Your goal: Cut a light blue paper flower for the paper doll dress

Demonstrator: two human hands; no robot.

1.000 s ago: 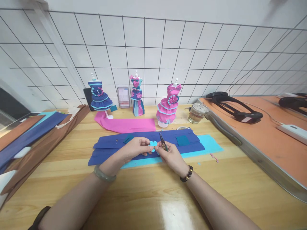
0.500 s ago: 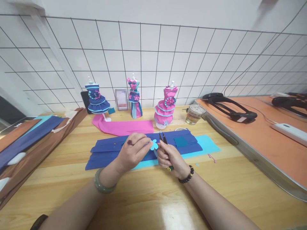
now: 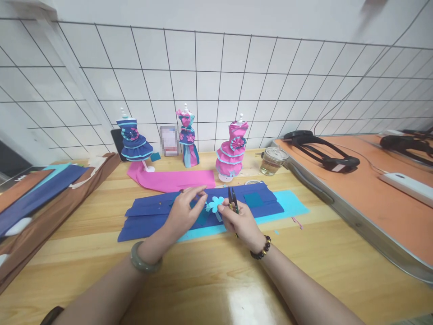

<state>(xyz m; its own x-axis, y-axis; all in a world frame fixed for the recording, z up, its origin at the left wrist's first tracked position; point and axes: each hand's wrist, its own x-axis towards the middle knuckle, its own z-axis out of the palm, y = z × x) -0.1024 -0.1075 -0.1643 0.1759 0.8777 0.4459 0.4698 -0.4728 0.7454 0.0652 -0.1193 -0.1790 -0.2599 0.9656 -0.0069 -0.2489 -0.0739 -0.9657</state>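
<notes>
Between the thumb and forefinger of my right hand (image 3: 242,224) is a light-blue flower cutout (image 3: 215,204). The same hand also grips small black-bladed scissors (image 3: 232,198), their tips pointing up and away from me. My left hand (image 3: 185,211) hovers just left of the flower, thumb and fingers apart, with nothing seen in it. Beneath both hands lie dark-blue crepe strips (image 3: 145,225) over a light-blue sheet (image 3: 292,203). A teal square (image 3: 253,200) rests on the dark blue to the right.
Behind stand a blue-dressed mannequin (image 3: 135,144), a multicoloured one (image 3: 188,140) and a pink one (image 3: 233,155). A pink strip (image 3: 176,179) lies before them. A glass of drink (image 3: 273,161) is at back right, near the orange surface (image 3: 382,216). Brown fabric (image 3: 67,198) lies left.
My left hand has let go of the flower and its fingers have opened. The flower is now in my right hand's pinch, with the scissors turned more upright.
</notes>
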